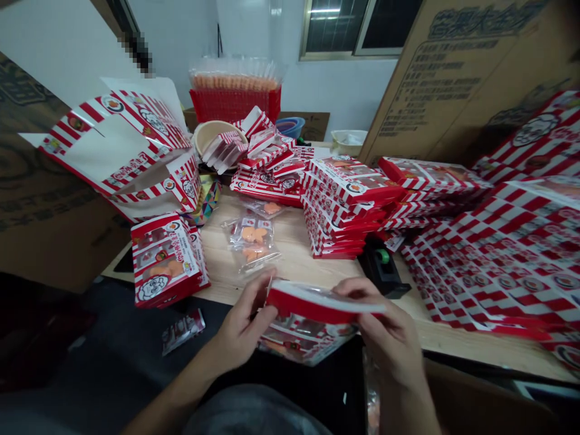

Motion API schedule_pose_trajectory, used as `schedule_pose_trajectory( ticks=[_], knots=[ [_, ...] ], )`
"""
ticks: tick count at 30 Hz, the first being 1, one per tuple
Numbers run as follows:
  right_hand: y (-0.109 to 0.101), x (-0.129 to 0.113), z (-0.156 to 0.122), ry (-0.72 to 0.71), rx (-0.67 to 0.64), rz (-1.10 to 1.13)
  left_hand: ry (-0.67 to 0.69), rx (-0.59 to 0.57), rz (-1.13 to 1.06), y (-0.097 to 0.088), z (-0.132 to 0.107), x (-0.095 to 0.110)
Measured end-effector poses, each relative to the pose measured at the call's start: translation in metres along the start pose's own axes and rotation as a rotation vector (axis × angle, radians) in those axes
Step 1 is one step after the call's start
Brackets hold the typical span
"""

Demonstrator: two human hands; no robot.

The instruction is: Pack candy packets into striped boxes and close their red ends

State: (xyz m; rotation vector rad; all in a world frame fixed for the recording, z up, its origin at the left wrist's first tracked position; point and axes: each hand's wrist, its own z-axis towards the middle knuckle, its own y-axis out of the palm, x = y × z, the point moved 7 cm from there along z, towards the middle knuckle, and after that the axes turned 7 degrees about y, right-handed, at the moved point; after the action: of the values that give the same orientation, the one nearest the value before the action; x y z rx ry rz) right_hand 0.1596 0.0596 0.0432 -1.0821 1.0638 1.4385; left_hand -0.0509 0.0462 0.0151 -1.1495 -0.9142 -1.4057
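My left hand [242, 320] and my right hand [385, 326] grip the two ends of a red-and-white striped carton [312, 326], held tilted just off the front edge of the wooden table [299, 263]. Its lower face shows a window panel, and my fingers hide parts of its ends. Nearest my left hand lie clear bags of orange pieces [254, 238]. A filled striped carton [165, 260] stands at the left. Near my right hand sits a black tape dispenser [383, 266] with a green part.
Tall stacks of striped cartons [339, 205] and flat striped sheets [493, 254] cover the table's middle and right. An opened carton [122, 145] leans at the left. Behind stand a red crate [235, 106], bowls [217, 136] and a large cardboard sheet [466, 78]. A small packet [183, 331] lies on the dark surface below.
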Motion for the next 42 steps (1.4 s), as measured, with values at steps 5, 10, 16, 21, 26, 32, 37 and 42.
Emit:
schedule_pose_trajectory(
  ticks=[5, 10, 16, 21, 26, 32, 37, 42],
  knots=[
    [0.002, -0.053, 0.015, -0.234, 0.118, -0.286, 0.27, 0.091, 0.081, -0.002, 0.03, 0.035],
    [0.008, -0.031, 0.047, -0.179, 0.022, -0.428, 0.438, 0.031, 0.256, 0.007, 0.064, 0.037],
    [-0.007, -0.031, 0.048, -0.304, 0.195, -0.432, 0.657, 0.228, 0.075, 0.005, 0.077, 0.055],
    [-0.012, -0.014, 0.046, -0.205, 0.119, -0.473, 0.439, 0.277, 0.015, 0.001, 0.075, 0.018],
    [-0.03, 0.0, 0.047, -0.019, 0.206, -0.336, 0.013, -0.164, 0.109, 0.021, 0.066, -0.052],
    [-0.05, 0.035, 0.04, 0.35, 0.248, 0.209, -0.143, -0.239, 0.117, -0.003, 0.051, -0.077],
    [-0.037, 0.029, 0.031, 0.566, -0.156, 0.011, -0.164, -0.259, 0.183, -0.027, 0.045, -0.06],
    [-0.01, 0.006, 0.02, 0.554, -0.407, -0.249, -0.209, -0.313, 0.22, -0.027, 0.032, -0.058]
  ],
)
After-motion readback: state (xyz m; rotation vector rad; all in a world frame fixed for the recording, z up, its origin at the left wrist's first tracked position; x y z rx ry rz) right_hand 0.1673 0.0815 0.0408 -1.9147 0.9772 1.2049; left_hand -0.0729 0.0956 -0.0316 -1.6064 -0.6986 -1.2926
